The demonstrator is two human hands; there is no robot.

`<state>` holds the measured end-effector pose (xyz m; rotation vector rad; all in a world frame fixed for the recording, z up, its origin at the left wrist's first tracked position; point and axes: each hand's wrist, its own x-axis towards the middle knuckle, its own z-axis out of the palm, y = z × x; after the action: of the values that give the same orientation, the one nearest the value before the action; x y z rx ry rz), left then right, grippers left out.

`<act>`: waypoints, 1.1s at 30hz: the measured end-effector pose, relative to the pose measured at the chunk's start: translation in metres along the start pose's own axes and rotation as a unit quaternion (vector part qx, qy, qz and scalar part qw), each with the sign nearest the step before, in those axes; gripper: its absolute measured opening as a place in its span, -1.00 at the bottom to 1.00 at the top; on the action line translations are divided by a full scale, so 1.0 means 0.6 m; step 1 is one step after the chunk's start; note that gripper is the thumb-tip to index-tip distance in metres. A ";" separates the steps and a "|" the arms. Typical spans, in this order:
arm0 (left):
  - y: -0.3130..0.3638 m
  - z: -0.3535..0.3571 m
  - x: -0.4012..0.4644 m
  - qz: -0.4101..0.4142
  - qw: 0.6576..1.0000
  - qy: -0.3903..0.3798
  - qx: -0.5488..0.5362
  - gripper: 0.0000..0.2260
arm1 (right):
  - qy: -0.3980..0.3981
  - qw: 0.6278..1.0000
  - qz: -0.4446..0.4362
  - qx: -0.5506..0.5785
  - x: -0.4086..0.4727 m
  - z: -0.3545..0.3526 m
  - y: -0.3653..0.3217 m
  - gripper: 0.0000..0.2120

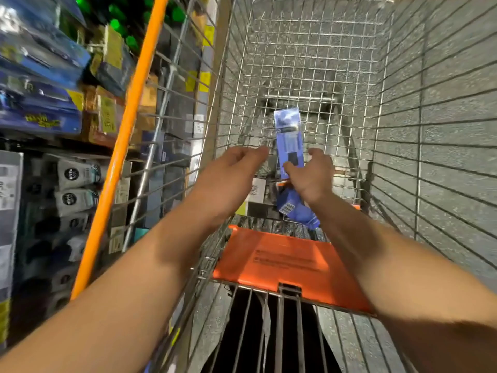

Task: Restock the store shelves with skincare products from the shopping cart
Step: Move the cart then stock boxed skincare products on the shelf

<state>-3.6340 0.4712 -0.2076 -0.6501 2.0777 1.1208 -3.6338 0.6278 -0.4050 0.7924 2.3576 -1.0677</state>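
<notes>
Right hand [312,173] gripping purple skincare box [289,138] above shopping cart [376,130] – long axis pointing away, left hand [231,168] open just beside it – shelves [53,103] off to left.

Retail store aisle: wire shopping cart [309,63], packaged goods stacked on shelves [43,103], yellow price tags [207,36].

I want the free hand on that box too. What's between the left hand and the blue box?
In the head view, only cart mesh shows behind the gap between left hand and blue box.
</notes>
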 end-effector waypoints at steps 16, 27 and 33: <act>-0.022 0.015 0.014 -0.018 0.999 0.006 -0.028 -0.34 | -0.073 0.988 0.053 -0.122 0.029 0.046 0.003 -0.69; -0.031 0.019 0.009 -0.003 0.999 -0.001 -0.039 -0.26 | -0.018 0.995 0.097 -0.003 0.085 0.096 0.083 -0.26; -0.029 0.016 0.000 0.001 1.000 -0.004 -0.029 -0.33 | 0.001 0.996 0.072 0.052 0.052 0.068 0.052 -0.26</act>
<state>-3.6187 0.4705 -0.2208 -0.6693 2.0458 1.1878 -3.6305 0.6232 -0.4649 0.9858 2.2235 -1.1352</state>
